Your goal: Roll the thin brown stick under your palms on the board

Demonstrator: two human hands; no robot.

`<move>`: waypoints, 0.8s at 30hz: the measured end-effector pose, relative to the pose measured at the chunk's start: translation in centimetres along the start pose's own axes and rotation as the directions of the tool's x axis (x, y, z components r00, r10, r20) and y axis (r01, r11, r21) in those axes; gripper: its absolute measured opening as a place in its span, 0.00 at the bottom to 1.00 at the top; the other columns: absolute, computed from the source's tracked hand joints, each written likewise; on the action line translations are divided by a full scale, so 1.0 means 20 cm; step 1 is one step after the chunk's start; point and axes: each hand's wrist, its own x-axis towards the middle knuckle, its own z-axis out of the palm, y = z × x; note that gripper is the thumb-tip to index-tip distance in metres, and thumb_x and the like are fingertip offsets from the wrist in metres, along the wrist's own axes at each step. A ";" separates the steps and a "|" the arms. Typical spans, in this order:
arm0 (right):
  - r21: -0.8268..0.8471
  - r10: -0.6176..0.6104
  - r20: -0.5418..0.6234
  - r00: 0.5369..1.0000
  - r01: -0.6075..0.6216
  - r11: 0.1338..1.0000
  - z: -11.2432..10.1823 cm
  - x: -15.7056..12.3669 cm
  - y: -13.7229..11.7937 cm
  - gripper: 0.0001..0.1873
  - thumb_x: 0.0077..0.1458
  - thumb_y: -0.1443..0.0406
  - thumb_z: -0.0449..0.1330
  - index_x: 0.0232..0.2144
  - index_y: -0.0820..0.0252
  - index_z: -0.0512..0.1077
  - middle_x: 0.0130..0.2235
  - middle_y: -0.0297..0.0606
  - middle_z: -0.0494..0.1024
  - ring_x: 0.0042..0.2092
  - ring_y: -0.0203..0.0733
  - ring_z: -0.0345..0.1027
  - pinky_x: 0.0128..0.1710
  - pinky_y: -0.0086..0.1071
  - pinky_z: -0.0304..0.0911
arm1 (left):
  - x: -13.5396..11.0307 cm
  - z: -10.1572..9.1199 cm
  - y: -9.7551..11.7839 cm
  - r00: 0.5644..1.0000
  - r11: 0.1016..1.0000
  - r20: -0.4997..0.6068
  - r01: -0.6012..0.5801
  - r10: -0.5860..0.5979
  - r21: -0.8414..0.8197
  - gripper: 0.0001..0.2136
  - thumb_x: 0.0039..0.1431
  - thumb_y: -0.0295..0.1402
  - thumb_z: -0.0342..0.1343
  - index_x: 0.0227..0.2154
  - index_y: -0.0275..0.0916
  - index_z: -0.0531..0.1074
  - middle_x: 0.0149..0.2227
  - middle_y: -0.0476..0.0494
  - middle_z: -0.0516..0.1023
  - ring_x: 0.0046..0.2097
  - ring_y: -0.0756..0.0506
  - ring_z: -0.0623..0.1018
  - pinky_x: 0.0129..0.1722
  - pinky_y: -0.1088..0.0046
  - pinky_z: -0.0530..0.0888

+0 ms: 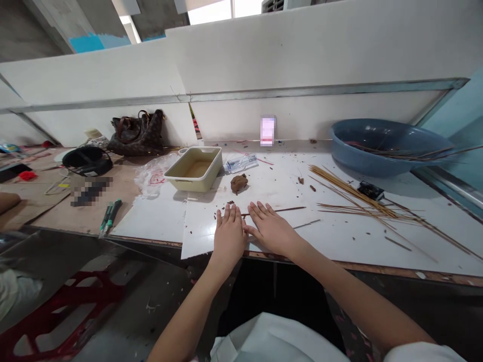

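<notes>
My left hand lies flat, palm down, on the white board near the table's front edge. Beside it my right hand is also flat, fingers stretched out, its thumb close to the left hand. A thin dark brown stick runs under or against the fingers of my right hand and sticks out to the right; its left part is mostly hidden. Just beyond the fingertips sits a lump of brown clay-like dough. A thin grey stick lies to the right of my right hand.
A cream plastic tub with liquid stands behind left, near a clear packet. Thin bamboo sticks spread on the right below a blue basin. Further left are green-handled tools and a brown handbag.
</notes>
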 end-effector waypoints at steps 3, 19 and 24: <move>0.004 -0.022 -0.010 1.000 0.022 1.000 0.02 -0.04 -0.01 0.46 0.76 0.43 0.34 0.76 0.75 0.51 0.78 0.54 0.49 0.79 0.56 0.40 0.78 0.52 0.39 | -0.04 0.00 0.00 1.000 1.000 -0.011 -0.013 0.013 0.005 0.26 0.76 0.31 0.42 0.70 0.23 0.65 0.74 0.28 0.63 0.78 0.32 0.57 0.77 0.44 0.54; 0.026 0.009 0.020 1.000 -0.010 1.000 -0.01 0.02 0.01 0.44 0.76 0.43 0.35 0.77 0.69 0.53 0.78 0.54 0.51 0.79 0.56 0.40 0.78 0.54 0.40 | -0.02 0.01 -0.01 1.000 1.000 -0.025 0.010 -0.010 0.002 0.27 0.76 0.31 0.39 0.72 0.26 0.64 0.74 0.29 0.63 0.77 0.33 0.58 0.76 0.43 0.54; 0.023 0.000 0.005 1.000 0.000 1.000 0.01 -0.04 -0.01 0.46 0.76 0.43 0.34 0.76 0.74 0.52 0.78 0.55 0.49 0.79 0.57 0.39 0.78 0.53 0.39 | -0.08 0.02 0.00 1.000 1.000 -0.028 0.001 0.000 0.008 0.27 0.76 0.31 0.38 0.72 0.26 0.64 0.74 0.30 0.63 0.77 0.34 0.59 0.76 0.41 0.53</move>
